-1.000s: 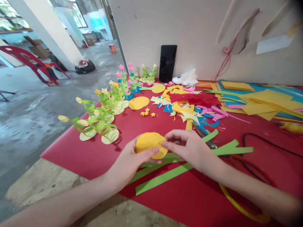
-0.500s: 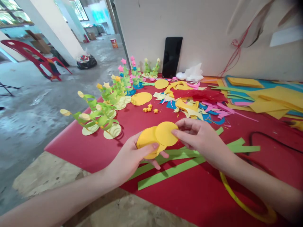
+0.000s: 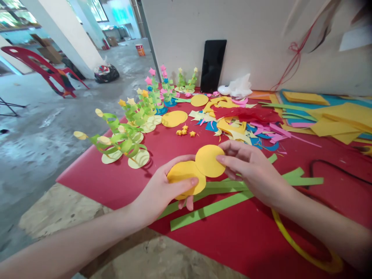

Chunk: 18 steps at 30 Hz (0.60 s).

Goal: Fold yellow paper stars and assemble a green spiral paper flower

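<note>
My left hand (image 3: 165, 188) grips a small stack of yellow paper circles (image 3: 183, 178) between thumb and fingers, a little above the red table sheet (image 3: 116, 178). My right hand (image 3: 252, 170) pinches a single yellow paper circle (image 3: 208, 161) by its right edge, held beside and slightly above the stack, overlapping its upper right rim. Long green paper strips (image 3: 215, 207) lie on the sheet just under both hands.
Green spiral paper trees with star tops (image 3: 122, 141) stand along the table's left edge. A heap of coloured paper scraps (image 3: 235, 124) lies behind my hands, flat yellow circles (image 3: 174, 118) beside it. A black phone (image 3: 213, 66) leans on the wall. A black cable (image 3: 334, 172) lies at the right.
My right hand has peeled one yellow circle off the stack and drawn it up and to the right. My left hand keeps hold of the other circles.
</note>
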Available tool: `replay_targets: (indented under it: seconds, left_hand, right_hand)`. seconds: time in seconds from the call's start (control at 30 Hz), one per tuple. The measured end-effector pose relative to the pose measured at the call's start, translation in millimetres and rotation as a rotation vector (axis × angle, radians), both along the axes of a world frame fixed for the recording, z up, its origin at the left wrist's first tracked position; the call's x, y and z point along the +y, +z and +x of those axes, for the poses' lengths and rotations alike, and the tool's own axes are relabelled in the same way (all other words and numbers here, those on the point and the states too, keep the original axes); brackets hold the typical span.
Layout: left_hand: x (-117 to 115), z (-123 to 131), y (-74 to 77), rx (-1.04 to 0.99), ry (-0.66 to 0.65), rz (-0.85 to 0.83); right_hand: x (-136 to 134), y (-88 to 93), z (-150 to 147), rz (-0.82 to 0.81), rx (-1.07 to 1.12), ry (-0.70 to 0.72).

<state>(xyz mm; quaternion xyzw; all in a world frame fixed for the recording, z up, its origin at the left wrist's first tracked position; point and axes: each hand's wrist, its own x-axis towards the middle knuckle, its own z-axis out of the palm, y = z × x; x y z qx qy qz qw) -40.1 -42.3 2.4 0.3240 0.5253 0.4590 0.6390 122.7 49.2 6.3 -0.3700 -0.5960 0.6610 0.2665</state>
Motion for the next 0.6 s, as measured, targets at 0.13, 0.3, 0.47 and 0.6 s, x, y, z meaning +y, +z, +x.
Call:
replay_targets:
  seconds: [0.13,0.3,0.47,0.6]
  left_hand:
    - [1.6,0.7,0.5,0.056,0.027,-0.022]
    - [2.7,-0.9,-2.1,0.157,0.070,0.004]
    - [1.6,-1.6,-2.5,0.228,0.052,0.028]
    - [1.2,1.1,1.2,0.236,0.037,0.004]
  right_hand:
    - [3.0,-4.2,2.3,-0.120,0.120,-0.011]
    - [0.8,-3.7,1.1,-0.118,0.051,0.113]
    - [-3.7,0.0,-0.9,0.145,-0.117,0.271]
    - [-1.9,-0.4,-0.5,0.227,-0.186,0.228]
